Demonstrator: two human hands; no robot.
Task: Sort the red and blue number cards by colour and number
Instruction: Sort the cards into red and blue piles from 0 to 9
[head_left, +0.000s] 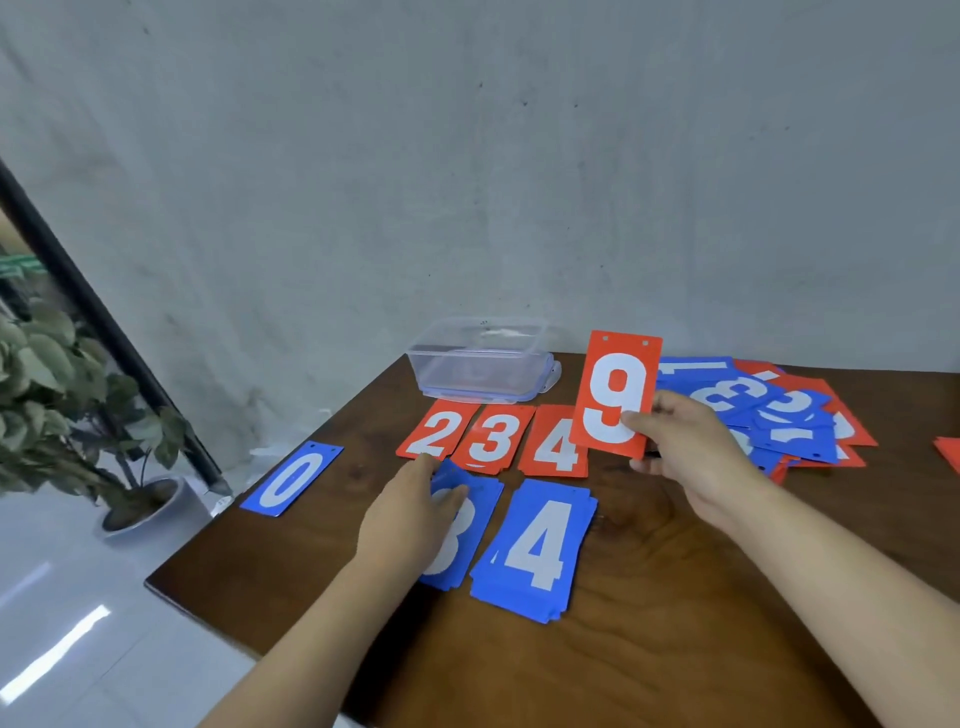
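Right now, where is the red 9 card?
In the head view the red 9 card is right of centre, pinched upright by the right hand just right of the red 4 card, with the mixed card heap to its right.

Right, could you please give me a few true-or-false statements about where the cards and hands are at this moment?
1. The right hand holds up a red 9 card. True.
2. The left hand touches the blue 4 pile. False: it touches the blue 3 card beside that pile.
3. The red 2 card, red 3 card and red 4 card lie in a row in front of the clear box. True.
4. The blue 0 card lies inside the clear box. False: it lies on the table, near its left edge.
5. A mixed heap of red and blue cards lies to the right of the red 9 card. True.
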